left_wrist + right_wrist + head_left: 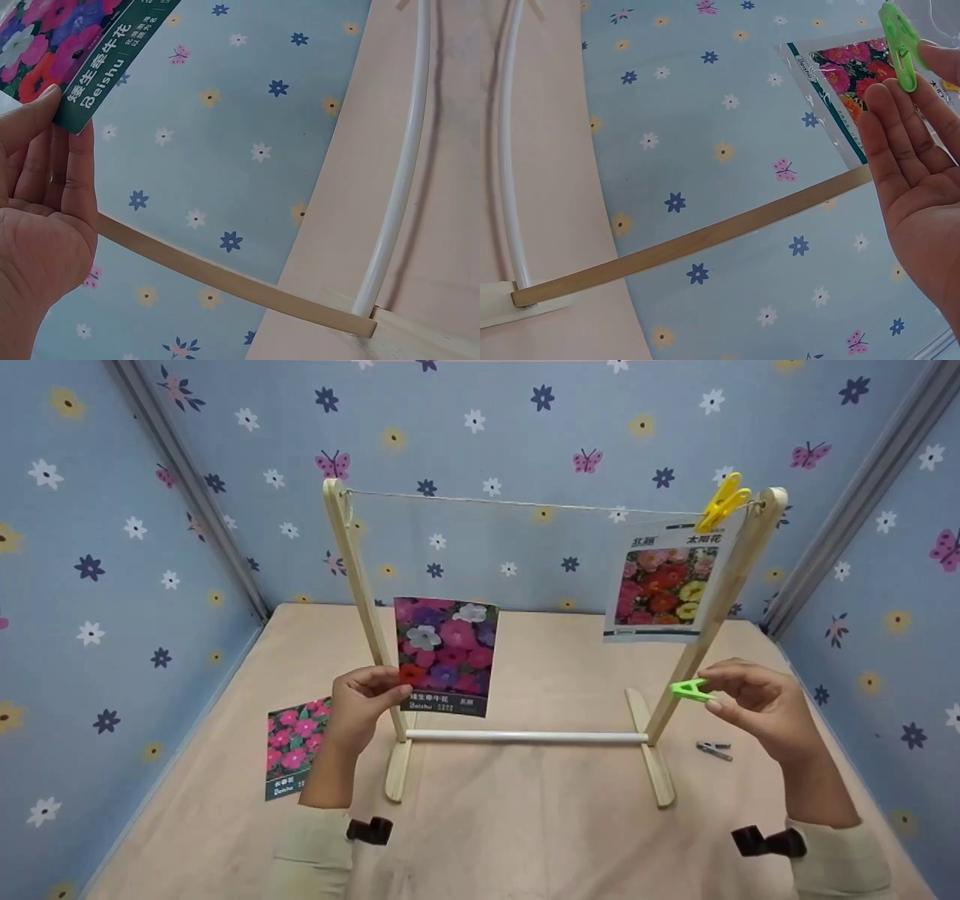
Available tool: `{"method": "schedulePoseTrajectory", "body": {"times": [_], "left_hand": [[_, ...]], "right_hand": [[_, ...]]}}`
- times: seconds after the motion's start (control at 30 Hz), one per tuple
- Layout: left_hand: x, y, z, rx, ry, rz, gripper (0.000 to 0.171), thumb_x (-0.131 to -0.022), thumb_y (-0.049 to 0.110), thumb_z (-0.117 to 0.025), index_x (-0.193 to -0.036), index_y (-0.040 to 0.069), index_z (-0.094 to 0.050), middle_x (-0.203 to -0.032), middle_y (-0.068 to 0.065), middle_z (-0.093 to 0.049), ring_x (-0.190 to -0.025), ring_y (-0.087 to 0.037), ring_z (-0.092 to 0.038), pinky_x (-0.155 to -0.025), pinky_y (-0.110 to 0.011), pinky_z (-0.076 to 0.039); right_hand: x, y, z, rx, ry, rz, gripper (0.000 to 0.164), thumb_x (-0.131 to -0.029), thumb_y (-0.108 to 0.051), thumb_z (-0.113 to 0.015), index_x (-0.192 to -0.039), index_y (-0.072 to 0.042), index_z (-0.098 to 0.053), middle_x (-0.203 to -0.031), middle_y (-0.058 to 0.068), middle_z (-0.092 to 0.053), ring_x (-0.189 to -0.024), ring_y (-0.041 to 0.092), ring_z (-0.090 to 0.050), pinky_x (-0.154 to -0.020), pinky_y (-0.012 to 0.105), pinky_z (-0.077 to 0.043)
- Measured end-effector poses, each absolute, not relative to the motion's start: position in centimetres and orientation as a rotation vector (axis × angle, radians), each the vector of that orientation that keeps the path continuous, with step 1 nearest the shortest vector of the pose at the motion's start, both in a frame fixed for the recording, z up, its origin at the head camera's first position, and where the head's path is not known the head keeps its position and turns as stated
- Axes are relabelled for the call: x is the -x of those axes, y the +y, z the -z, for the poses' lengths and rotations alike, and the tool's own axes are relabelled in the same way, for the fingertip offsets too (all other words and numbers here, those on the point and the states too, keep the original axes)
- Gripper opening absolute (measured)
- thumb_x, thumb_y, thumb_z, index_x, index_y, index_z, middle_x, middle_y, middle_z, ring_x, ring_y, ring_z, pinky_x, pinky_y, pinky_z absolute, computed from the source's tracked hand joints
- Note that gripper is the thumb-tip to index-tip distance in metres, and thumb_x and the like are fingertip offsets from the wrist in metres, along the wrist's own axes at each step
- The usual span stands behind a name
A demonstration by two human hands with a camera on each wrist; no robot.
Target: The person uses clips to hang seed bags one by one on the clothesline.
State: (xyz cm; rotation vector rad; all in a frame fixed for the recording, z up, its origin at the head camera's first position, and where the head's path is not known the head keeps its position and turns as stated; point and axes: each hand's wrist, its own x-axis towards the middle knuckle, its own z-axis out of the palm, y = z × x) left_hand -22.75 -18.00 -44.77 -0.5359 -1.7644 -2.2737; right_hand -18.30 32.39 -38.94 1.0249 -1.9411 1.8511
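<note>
My left hand (365, 706) pinches the lower left corner of a seed packet (448, 656) printed with pink, purple and white flowers, held upright near the left post. In the left wrist view the thumb lies over the dark green band of this packet (112, 64). Between thumb and fingertips my right hand (765, 705) pinches a green clothespin (691, 690), just in front of the right post. Another seed packet (664, 585), with red and yellow flowers, hangs from the string (525, 502), held by a yellow clothespin (724, 502) beside the right post's top.
A wooden frame with a left post (367, 607), right post (716, 615) and white crossbar (525, 736) stands on the table (525, 825). A pink-flowered packet (292, 739) lies at left, partly behind my left forearm. Another clothespin (714, 750) lies at right. Patterned walls enclose three sides.
</note>
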Motion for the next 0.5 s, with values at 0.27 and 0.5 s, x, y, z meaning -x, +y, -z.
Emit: {"method": "schedulePoseTrajectory", "body": {"times": [0.27,0.5], "left_hand": [[23.1,-17.7,43.7,0.572,-1.760,2.261,0.022,-0.080,-0.009,-0.074,-0.092,0.009,-0.077,-0.084,-0.003,-0.073,-0.076,-0.013,-0.064,-0.067,-0.022,-0.055],[23.5,-17.5,43.1,0.587,-1.763,2.251,0.021,-0.080,-0.007,-0.075,-0.092,0.011,-0.077,-0.084,-0.002,-0.073,-0.076,-0.012,-0.065,-0.067,-0.022,-0.055]], "right_hand": [[18.6,32.0,37.4,-1.067,-1.946,-1.819,0.035,-0.075,0.032,-0.054,-0.109,0.024,-0.058,-0.109,0.020,-0.065,-0.096,0.024,-0.065,-0.089,0.025,-0.052],[18.9,31.5,36.4,-1.073,-1.948,-1.782,0.035,-0.075,0.032,-0.056,-0.109,0.023,-0.059,-0.108,0.018,-0.067,-0.095,0.022,-0.066,-0.090,0.025,-0.051]]}}
